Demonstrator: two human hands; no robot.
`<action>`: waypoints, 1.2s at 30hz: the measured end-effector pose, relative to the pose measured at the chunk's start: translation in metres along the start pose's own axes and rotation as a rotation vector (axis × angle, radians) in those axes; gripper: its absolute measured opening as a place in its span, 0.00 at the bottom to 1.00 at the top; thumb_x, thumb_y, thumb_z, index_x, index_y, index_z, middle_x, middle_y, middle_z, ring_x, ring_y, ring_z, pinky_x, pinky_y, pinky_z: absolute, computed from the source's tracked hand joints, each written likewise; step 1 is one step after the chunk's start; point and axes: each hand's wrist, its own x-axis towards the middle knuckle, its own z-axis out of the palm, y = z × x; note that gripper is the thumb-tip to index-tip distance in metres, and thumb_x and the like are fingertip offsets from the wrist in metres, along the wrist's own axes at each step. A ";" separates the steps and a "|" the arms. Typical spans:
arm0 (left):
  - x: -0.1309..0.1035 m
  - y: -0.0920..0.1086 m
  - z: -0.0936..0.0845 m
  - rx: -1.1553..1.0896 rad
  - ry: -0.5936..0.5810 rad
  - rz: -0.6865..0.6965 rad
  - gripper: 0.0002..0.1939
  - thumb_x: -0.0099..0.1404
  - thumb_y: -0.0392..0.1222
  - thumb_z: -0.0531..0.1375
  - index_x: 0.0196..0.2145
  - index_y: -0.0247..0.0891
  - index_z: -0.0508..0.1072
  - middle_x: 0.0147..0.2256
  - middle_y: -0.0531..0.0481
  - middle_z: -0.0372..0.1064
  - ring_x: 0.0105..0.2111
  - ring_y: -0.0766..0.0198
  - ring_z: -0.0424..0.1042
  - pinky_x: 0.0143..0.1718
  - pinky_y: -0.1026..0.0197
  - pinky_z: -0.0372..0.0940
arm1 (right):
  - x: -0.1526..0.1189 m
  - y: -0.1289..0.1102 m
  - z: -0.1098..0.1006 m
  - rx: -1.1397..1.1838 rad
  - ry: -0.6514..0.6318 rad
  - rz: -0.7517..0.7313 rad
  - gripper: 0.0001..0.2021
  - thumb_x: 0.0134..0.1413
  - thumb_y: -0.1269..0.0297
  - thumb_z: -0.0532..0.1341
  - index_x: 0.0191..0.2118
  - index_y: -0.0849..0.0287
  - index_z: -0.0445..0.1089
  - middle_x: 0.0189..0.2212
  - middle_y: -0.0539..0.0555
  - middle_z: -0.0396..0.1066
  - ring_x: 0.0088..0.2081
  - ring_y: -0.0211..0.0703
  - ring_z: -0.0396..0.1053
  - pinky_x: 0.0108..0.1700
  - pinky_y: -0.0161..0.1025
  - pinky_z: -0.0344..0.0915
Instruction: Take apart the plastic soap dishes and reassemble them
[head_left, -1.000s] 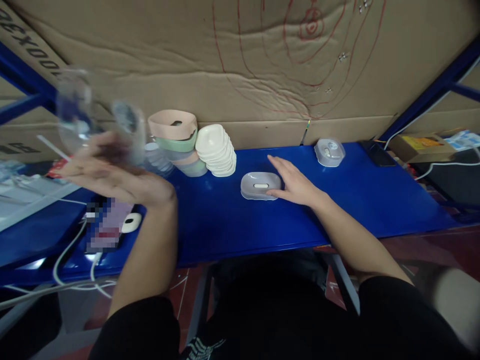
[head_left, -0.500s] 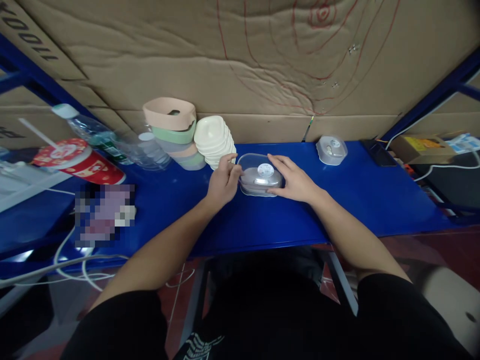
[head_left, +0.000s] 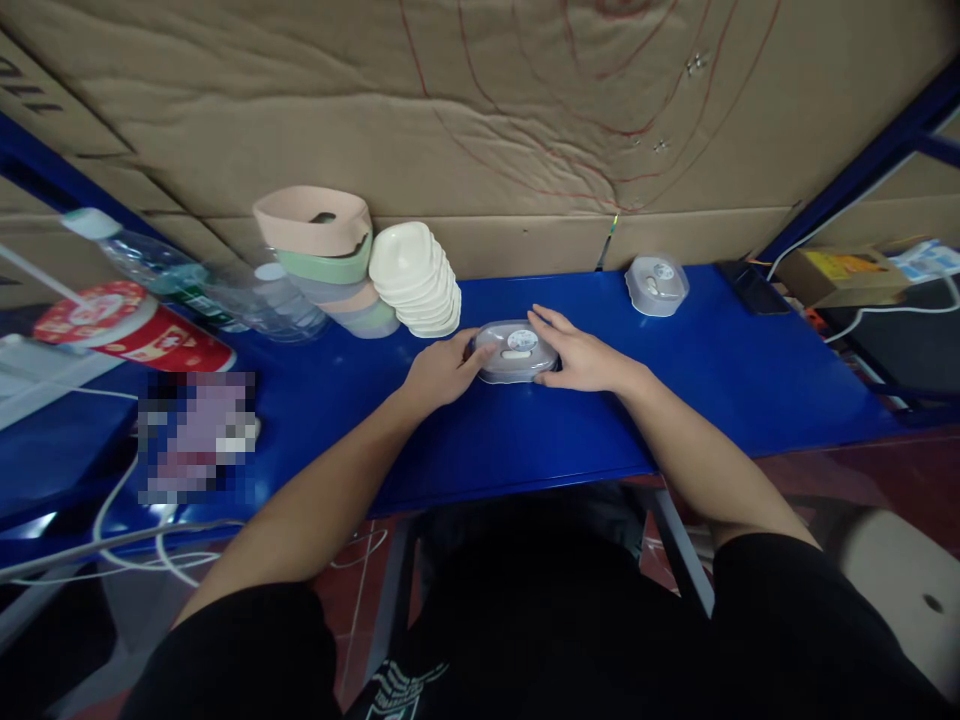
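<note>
Head view: framed slightly differently from half a second ago; I see a cardboard backdrop (head_left: 300,110) along the far side, red rings drawn on it.
Blue table: one blue table (head_left: 750,390), running left to right in front of the cardboard.
Pastel stack: one pastel stack (head_left: 322,265) at far left, peach container on top, green beneath, at least four coloured tiers; I cannot see what the top one holds.
Drinks: one red cup (head_left: 154,338) with a white straw and one clear bottle (head_left: 161,268), both left of the stack.
Cream stack: one cream stack (head_left: 420,280) of nested pieces, just right of the pastel one; layers overlap too closely for me to count.
My two hands: left hand (head_left: 442,372) holds the box's left end, thumb over the top; right hand (head_left: 589,358) spans its right end, thumb near, fingers far, a fairly wide hold.
Lidded box: lidded box (head_left: 501,366) between both hands, mid-table; its clear cover, raised half a second ago, now lies down over the base.
Second box: one similar small box (head_left: 657,290) at far right, covered.
White oblong: one white oblong (head_left: 515,354) shows through the held box's cover.
</note>
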 end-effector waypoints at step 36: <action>-0.004 0.008 -0.006 0.209 -0.161 0.051 0.36 0.77 0.65 0.53 0.69 0.37 0.73 0.47 0.41 0.82 0.50 0.45 0.81 0.51 0.51 0.71 | -0.010 0.019 -0.036 -0.505 0.401 0.559 0.48 0.61 0.35 0.65 0.75 0.66 0.60 0.76 0.76 0.55 0.74 0.84 0.53 0.73 0.84 0.39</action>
